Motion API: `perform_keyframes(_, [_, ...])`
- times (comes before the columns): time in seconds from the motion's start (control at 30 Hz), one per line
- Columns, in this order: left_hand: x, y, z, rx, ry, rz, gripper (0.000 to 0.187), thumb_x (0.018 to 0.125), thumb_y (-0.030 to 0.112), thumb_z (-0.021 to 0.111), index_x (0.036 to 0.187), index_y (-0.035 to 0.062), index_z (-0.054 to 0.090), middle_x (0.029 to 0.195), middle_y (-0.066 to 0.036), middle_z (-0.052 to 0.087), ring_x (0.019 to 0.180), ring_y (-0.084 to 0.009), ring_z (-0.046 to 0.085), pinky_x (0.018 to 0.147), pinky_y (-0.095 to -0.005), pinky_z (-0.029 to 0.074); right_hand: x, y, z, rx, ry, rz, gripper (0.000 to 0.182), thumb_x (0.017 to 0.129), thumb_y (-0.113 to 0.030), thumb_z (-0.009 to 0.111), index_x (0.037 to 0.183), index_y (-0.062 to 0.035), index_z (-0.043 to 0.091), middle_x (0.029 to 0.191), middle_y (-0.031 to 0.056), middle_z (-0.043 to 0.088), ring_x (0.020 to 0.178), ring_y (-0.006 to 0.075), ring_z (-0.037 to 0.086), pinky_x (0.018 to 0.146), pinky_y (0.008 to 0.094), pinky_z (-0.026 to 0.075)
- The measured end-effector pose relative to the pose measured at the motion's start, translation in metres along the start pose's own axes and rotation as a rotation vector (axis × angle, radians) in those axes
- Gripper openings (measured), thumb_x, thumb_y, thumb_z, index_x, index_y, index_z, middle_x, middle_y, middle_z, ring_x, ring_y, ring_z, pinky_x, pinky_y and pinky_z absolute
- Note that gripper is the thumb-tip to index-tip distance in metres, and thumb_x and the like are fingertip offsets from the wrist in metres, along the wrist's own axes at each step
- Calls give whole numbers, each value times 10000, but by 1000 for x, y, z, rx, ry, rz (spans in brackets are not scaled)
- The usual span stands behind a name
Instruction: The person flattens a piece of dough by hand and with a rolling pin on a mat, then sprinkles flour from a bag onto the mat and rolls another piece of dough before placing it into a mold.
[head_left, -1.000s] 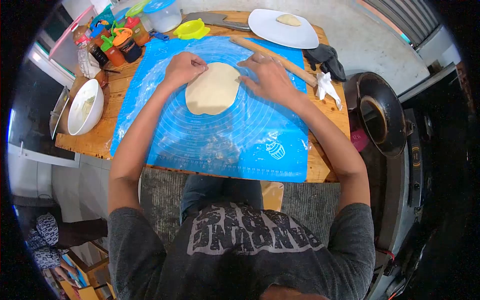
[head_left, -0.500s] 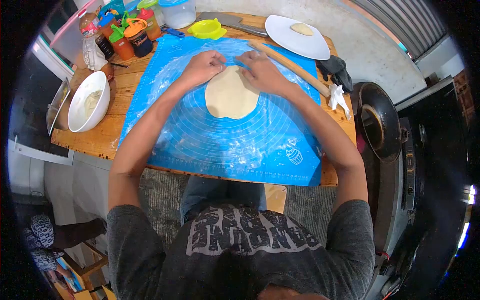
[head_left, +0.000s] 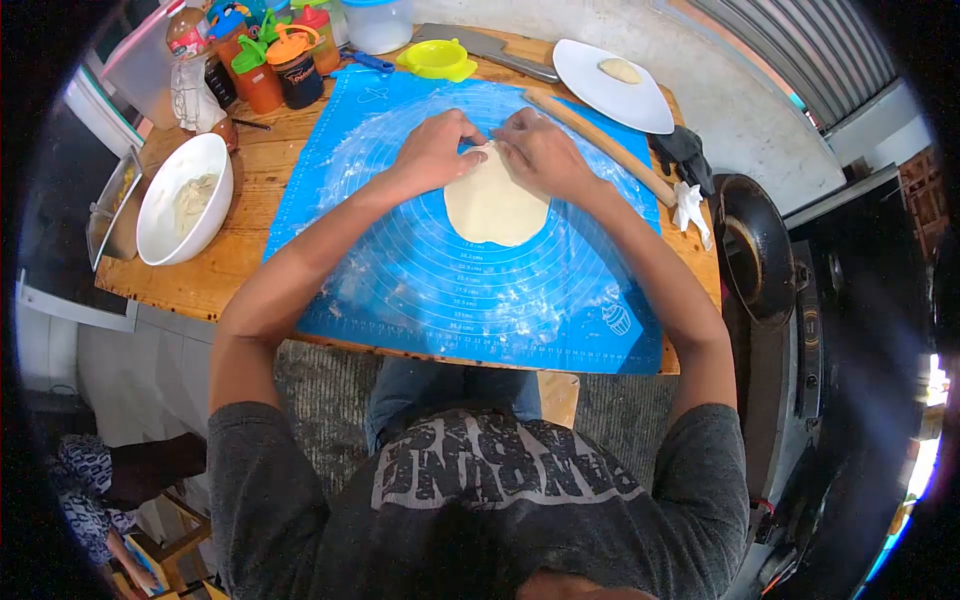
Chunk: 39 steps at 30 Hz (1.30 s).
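A flat, rounded sheet of dough (head_left: 497, 208) lies on the blue silicone baking mat (head_left: 390, 300), which is dusted with flour. My left hand (head_left: 440, 150) is at the far left edge of the dough, fingers bent and pinching its rim. Opposite it, my right hand (head_left: 545, 155) grips the far right edge with curled fingers. The fingertips of both hands nearly meet at the top of the sheet, and the far rim is partly hidden under them.
A wooden rolling pin (head_left: 600, 145) lies along the mat's right side. Behind are a white plate (head_left: 610, 95) with a dough piece, a cleaver (head_left: 480, 48) and a lime-green dish (head_left: 437, 60). A white bowl (head_left: 185, 200) stands left, a wok (head_left: 755, 250) right.
My hands have come closer together at the dough's far edge, and their fingers now pinch it. The whole view has shifted slightly, with the mat appearing further right.
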<state>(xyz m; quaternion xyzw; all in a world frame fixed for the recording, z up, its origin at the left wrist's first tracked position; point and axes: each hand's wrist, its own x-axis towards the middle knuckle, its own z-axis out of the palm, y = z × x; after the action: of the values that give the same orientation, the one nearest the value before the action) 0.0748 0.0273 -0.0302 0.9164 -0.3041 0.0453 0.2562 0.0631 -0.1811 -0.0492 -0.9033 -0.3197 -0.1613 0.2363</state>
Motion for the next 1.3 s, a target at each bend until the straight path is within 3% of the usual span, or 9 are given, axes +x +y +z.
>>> perform_keyframes(0.3, [5,-2,6,-233,-7,-142,280,746,221,750,983,74,721,999,-121,651,949,-258,629,823,-367,503,0,-4,-2,89,19,57,233,841,-101,595,1050,-35,675,1049,175,618,977,350,602,836,428,494])
perform_keyframes(0.4, [3,0,8,87,103,10,242,750,221,751,936,68,731,960,-118,666,912,-262,639,807,-364,504,0,4,1,55,15,-18,232,846,-91,591,1059,-27,656,1038,177,625,974,351,603,836,432,493])
perform_keyframes(0.5, [2,7,6,34,91,-35,203,758,213,747,891,60,738,899,-112,675,845,-268,648,778,-370,507,0,11,2,63,-8,-77,236,852,-91,587,1069,-17,644,1033,179,631,969,354,603,832,434,491])
perform_keyframes(0.7, [11,-7,14,-367,26,-91,159,813,165,683,912,52,734,931,-108,703,873,-218,671,787,-335,512,4,7,-7,185,-22,-14,191,847,-114,610,995,-3,659,1039,173,635,968,350,603,854,416,481])
perform_keyframes(0.83, [15,-8,10,-428,-14,-102,187,838,140,649,975,27,709,954,-112,708,892,-202,670,803,-329,510,10,19,-7,199,-53,-83,215,788,-147,662,969,-32,671,1013,192,629,946,363,608,855,447,475])
perform_keyframes(1.0, [13,-10,8,-661,-21,-119,215,852,137,647,1014,4,693,965,-111,672,900,-227,649,810,-340,506,10,19,-14,238,-90,-112,260,792,-131,651,1030,-26,668,1035,199,628,963,362,608,847,433,482])
perform_keyframes(1.13, [3,-13,9,-219,113,154,209,836,148,672,993,12,699,973,-111,626,939,-258,622,823,-350,497,5,3,-22,262,-109,-22,211,854,-107,609,1026,7,651,1075,161,631,980,329,615,854,400,493])
perform_keyframes(1.2, [1,-11,13,-42,150,249,211,822,149,684,984,15,700,973,-116,612,954,-268,610,823,-357,493,3,8,-12,154,-51,-111,202,850,-102,608,1018,5,644,1042,168,637,972,333,617,836,413,498])
perform_keyframes(1.3, [3,-9,13,-55,96,222,190,804,147,695,942,16,697,961,-123,625,926,-272,621,808,-377,494,1,14,-6,38,-61,-150,216,846,-99,608,1036,-1,635,982,173,637,947,348,616,813,431,499])
